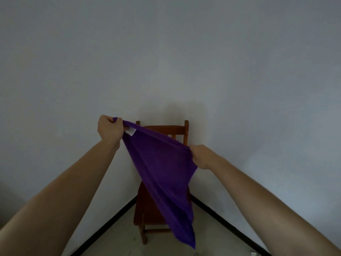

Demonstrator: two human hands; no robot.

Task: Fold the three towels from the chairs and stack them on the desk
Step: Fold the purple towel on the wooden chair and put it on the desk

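Observation:
A purple towel (162, 169) hangs in the air in front of me, stretched along its top edge between both hands. My left hand (110, 129) grips one upper corner, where a small white label shows. My right hand (201, 156) grips the other end of the top edge, lower than the left. The rest of the cloth droops in a point down to the floor level, over a wooden chair (177, 128). The desk and the other towels are out of view.
The brown wooden chair stands against a pale grey wall (166, 61), its seat partly hidden behind the towel. A black skirting strip (103, 228) runs along the wall's foot on both sides. Pale floor (217, 237) lies around the chair.

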